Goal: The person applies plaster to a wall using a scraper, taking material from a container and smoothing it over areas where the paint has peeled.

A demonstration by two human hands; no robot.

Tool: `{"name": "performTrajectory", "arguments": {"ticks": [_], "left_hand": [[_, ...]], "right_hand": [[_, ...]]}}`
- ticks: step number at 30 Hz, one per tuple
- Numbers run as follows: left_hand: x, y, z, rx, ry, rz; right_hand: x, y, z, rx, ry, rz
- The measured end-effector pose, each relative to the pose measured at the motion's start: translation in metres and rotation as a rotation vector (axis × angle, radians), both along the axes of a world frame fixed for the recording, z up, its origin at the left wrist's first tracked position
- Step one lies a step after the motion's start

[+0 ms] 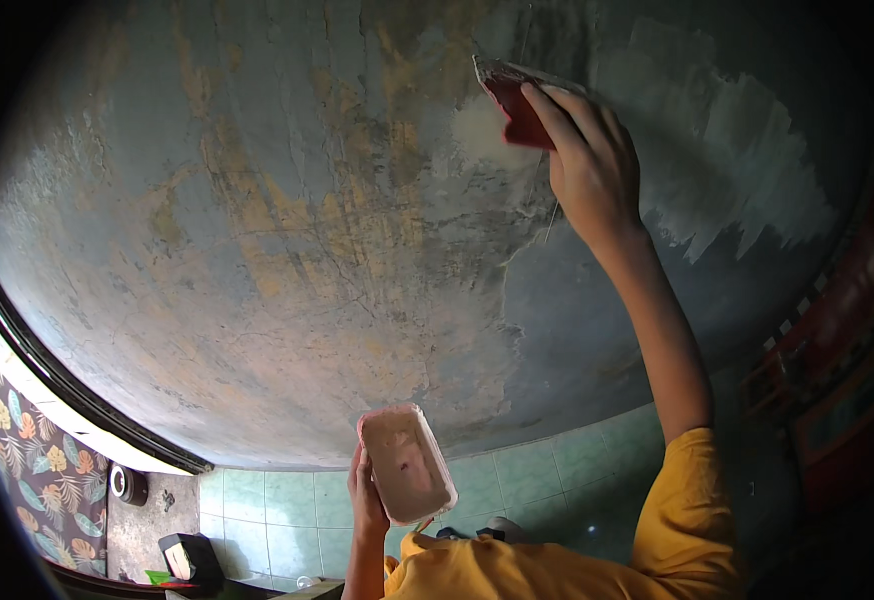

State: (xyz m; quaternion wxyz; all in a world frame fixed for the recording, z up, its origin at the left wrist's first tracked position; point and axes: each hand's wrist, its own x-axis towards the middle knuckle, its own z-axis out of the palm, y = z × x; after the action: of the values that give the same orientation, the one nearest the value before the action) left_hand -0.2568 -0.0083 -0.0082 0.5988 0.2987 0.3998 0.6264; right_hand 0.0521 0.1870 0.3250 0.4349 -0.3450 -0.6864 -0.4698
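My right hand [597,170] is raised to the wall, its fingers closed around a red putty spreader [525,122]. Pale filler coats the spreader's far edge, which lies at or very near the wall [297,250]; I cannot tell if it touches. Low in front of me, my left hand [366,495] grips the left side of a rectangular tub [447,487] that is smeared with whitish filler inside. Around the spreader the wall carries a light filler patch [482,135], and a larger ragged filler patch [742,150] spreads to the right.
The wall is stained grey and ochre, with cracks and peeling. Pale green floor tiles [292,495] run along its foot. At the lower left are a doorway edge [87,400], a leaf-patterned cloth [42,470], a dark round object [129,486] and a black box-like thing [192,560]. Reddish furniture [847,300] stands in shadow at right.
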Motion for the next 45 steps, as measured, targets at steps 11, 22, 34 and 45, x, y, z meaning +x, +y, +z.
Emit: {"name": "performTrajectory", "arguments": {"ticks": [11, 22, 34, 45], "left_hand": [[0.024, -0.004, -0.004, -0.04, -0.064, 0.048], [0.062, -0.008, 0.004, 0.007, -0.073, 0.104], [0.051, -0.028, -0.006, -0.01, -0.119, 0.181], [0.036, -0.036, -0.006, -0.018, -0.075, 0.192]], "right_hand": [[0.009, -0.01, -0.15, -0.402, -0.215, 0.128], [-0.009, 0.025, -0.061, -0.083, -0.337, -0.001], [-0.001, 0.03, 0.092, 0.068, -0.225, -0.026], [0.011, 0.003, -0.067, -0.199, -0.333, 0.154]]}}
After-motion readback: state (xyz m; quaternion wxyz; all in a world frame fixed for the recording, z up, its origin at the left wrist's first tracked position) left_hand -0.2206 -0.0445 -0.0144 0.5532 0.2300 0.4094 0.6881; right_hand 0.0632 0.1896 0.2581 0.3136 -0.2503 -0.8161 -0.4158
